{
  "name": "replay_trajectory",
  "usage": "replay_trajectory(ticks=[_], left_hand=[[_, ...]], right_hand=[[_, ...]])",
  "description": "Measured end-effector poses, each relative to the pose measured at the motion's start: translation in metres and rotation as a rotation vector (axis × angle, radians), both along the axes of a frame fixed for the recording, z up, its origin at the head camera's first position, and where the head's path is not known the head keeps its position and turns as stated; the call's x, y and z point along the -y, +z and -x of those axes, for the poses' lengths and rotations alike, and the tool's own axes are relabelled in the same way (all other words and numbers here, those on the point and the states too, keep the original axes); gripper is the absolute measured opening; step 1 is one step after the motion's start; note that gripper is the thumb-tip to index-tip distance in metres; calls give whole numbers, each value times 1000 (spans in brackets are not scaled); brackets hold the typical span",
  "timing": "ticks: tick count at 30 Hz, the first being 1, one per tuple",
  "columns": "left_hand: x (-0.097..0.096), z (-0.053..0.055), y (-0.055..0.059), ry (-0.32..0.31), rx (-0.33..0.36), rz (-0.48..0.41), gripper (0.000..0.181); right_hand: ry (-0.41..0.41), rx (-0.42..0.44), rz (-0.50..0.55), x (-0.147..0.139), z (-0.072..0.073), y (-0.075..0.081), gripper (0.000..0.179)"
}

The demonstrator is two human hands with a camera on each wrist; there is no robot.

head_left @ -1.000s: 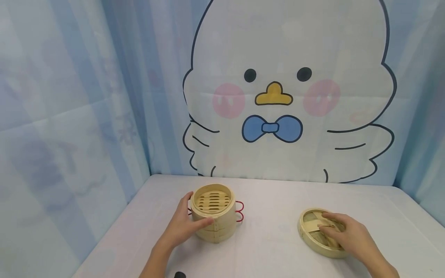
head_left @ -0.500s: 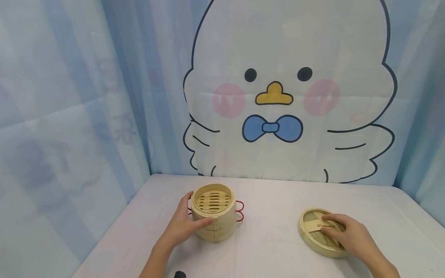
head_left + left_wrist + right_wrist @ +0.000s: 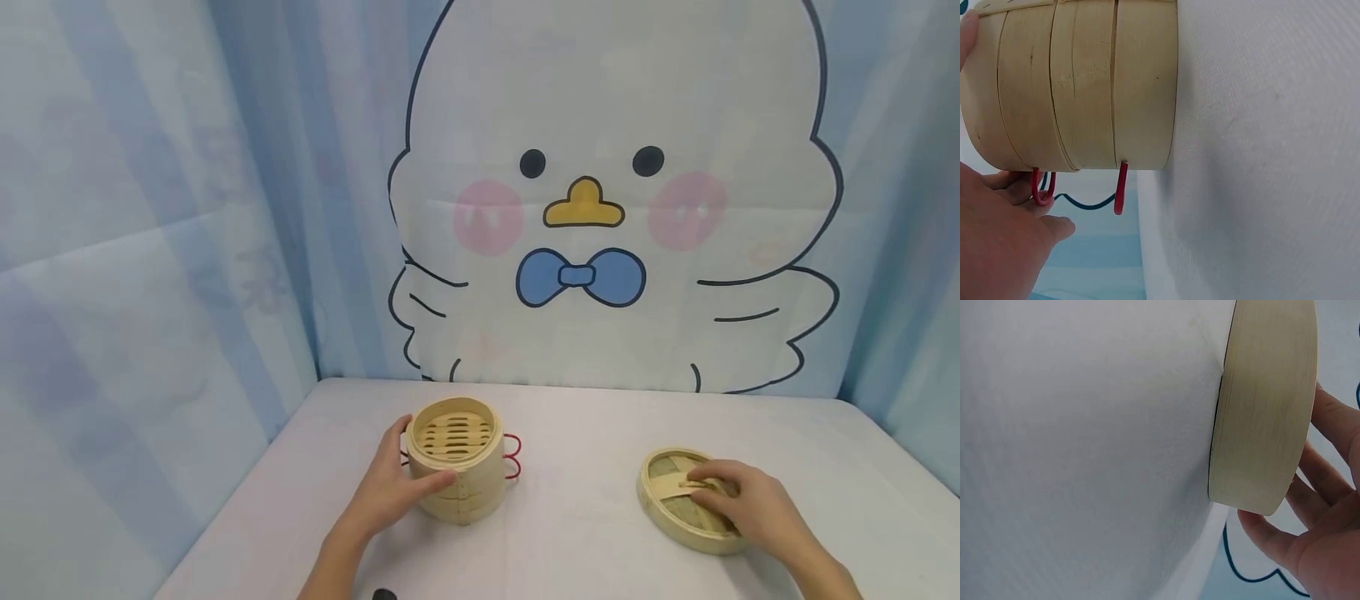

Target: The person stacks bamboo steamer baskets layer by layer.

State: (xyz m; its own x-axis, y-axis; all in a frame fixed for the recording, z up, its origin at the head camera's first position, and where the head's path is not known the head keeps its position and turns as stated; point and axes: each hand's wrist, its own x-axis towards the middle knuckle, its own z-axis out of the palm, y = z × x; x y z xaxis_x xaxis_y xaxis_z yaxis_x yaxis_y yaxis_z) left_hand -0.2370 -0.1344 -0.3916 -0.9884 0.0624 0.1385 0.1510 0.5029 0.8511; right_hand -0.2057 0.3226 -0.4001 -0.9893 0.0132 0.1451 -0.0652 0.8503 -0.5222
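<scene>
A round stacked bamboo steamer (image 3: 468, 497) stands upright at the left of the table, its slatted top tier uncovered. My left hand (image 3: 388, 487) grips its left side, thumb across the front and fingers round the back. In the left wrist view, red loop handles (image 3: 1120, 190) stick out of the steamer wall (image 3: 1085, 81) beside my fingers. To the right, the woven bamboo lid (image 3: 663, 510) lies on the table, top side up. Thumb and fingers of my right hand (image 3: 761, 507) pinch the small handle at its middle. From the right wrist, the lid's smooth side (image 3: 1266, 406) shows.
White cloth covers the table (image 3: 577, 517), with a bare stretch between steamer and lid. A small black object (image 3: 385, 594) pokes in at the bottom edge. Behind hangs a curtain (image 3: 585, 333) with a cartoon bird; blue curtains flank both sides.
My right fingers have closed in slightly at the lid's handle. The whole head view has shifted a little to the left. The left hand and steamer stay as they were.
</scene>
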Motion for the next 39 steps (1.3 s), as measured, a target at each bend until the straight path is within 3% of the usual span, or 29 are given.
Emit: replay_trajectory(ticks=[11,16,23,39], left_hand=[[2,-2,2,-2,10,-17,117],[2,-1,1,-3,6,-14,117],[1,0,1,3,6,-12,118],[1,1,-1,4,0,-15,118]], right_hand=[[28,-79,-42,3,2,-4,19],[33,-74,-65,4,2,-3,16],[17,-86,-81,7,1,1,14],[41,-234,-55,29,1,17,14]])
